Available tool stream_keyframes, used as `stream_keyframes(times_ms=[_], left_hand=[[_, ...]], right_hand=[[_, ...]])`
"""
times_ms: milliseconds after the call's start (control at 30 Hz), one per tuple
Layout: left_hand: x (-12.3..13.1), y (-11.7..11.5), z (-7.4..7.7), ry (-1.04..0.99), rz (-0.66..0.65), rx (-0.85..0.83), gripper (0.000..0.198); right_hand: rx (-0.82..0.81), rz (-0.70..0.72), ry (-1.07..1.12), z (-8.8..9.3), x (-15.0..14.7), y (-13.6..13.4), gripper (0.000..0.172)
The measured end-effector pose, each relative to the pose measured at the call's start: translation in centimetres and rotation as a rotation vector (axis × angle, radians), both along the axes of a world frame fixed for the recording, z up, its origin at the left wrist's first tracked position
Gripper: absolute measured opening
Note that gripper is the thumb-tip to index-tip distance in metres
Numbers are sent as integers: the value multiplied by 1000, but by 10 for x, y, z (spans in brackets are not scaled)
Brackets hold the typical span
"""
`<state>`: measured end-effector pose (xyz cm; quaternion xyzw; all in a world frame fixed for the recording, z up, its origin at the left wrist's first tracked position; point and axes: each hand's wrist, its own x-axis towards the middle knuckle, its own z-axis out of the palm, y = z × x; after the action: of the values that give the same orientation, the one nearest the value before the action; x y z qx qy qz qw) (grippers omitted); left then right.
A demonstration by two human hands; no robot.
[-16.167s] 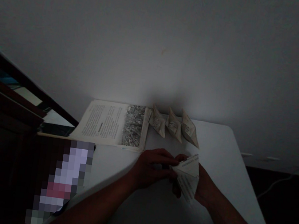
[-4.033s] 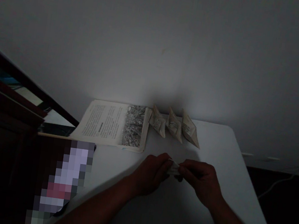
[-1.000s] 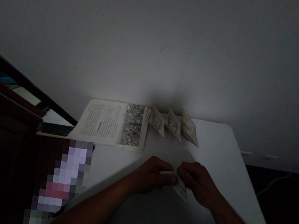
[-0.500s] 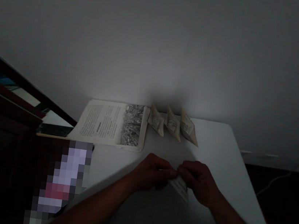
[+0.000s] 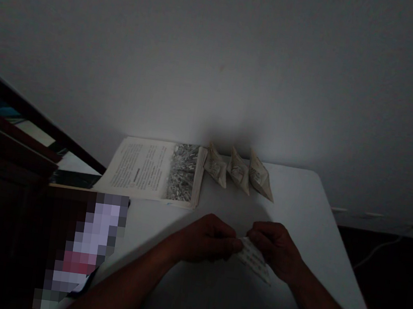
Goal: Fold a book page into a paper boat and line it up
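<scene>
a dim view looks down on a smooth white table (image 5: 315,224) set against a plain pale wall (image 5: 220,50).

at far left, dark reddish-brown wooden furniture (image 5: 5,148) shows as slanted boards. just right of it sits a blocky blurred patch (image 5: 84,245) of lilac and pink; what it covers cannot be made out.

next, at the back of the table, an open book (image 5: 151,170) lies flat. its matte page carries lines of print on the left and a grainy grey picture on the right, and the page edges form a thick stack along the right side.

just beside the book, three small paper boats (image 5: 240,171) stand in a close row near the wall. each is a pointed, creased wedge folded from printed paper, and all lean the same way.

nearer the viewer, well apart from the boats, both bare forearms reach in from the bottom edge. the left hand (image 5: 208,237) is knuckles up, its fingers curled in and pinched tight on the left end of a folded paper (image 5: 256,261). this piece is flat, narrow and printed, with sharp creases and a tip pointing right and toward the viewer. it sits low over the table's middle; whether it touches the surface cannot be told. the right hand (image 5: 276,246) curls over the paper's upper edge, fingers closed on it.

at far right, a thin pale cable (image 5: 380,251) lies on the dark floor.
</scene>
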<state>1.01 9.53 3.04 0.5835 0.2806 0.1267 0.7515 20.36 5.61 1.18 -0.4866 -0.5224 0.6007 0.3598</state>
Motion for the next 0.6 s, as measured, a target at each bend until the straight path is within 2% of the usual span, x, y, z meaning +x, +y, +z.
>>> stream_keyframes(times_ms=[67,200,300,467,600], left_hand=[[-1,-1,2,-21,5,13,46],[1,-4,1,-136,-17,-81,46],[2,-4,-2,-125,-19,-111,51],[1,-1,-9,-130,27,-47,51],[0,0,-7,-97,6,13,50]], right_hand=[[-13,2,28,-1,-1,0,44],[-44,11,97,-5,-2,0,44],[-90,14,151,-9,1,0,44],[-134,0,207,-10,2,2,46],[-129,-8,186,-6,-1,3,47]])
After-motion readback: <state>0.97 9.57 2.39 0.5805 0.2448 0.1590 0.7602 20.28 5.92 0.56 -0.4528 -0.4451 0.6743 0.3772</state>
